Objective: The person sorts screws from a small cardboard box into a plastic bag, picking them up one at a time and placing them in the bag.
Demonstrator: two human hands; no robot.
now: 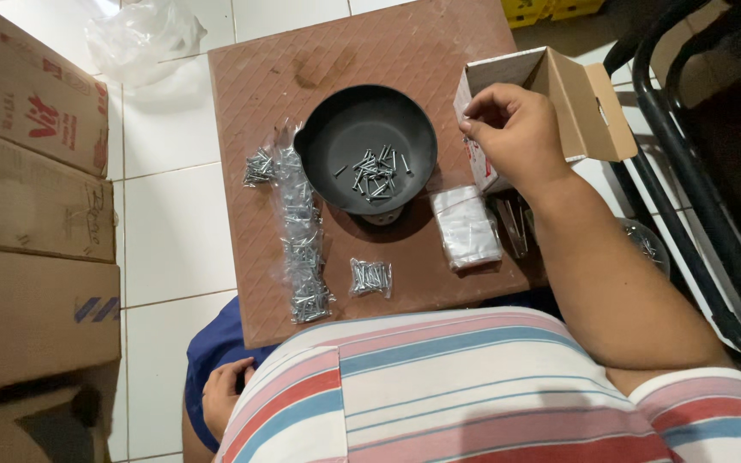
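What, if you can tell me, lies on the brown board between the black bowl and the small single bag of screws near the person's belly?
In the head view, only bare brown board lies between the black bowl and the small bag of screws.

Just left of the right hand [512, 129] the black bowl [366, 146] of screws fills the middle of the brown board [405, 51]. The open cardboard box [559, 94] blocks the way right behind the hand. Below it a stack of small bags [466, 227] lies close. Beyond the bowl, a row of bagged screws [302, 231] lines the board's left side. Bare board lies above the bowl.
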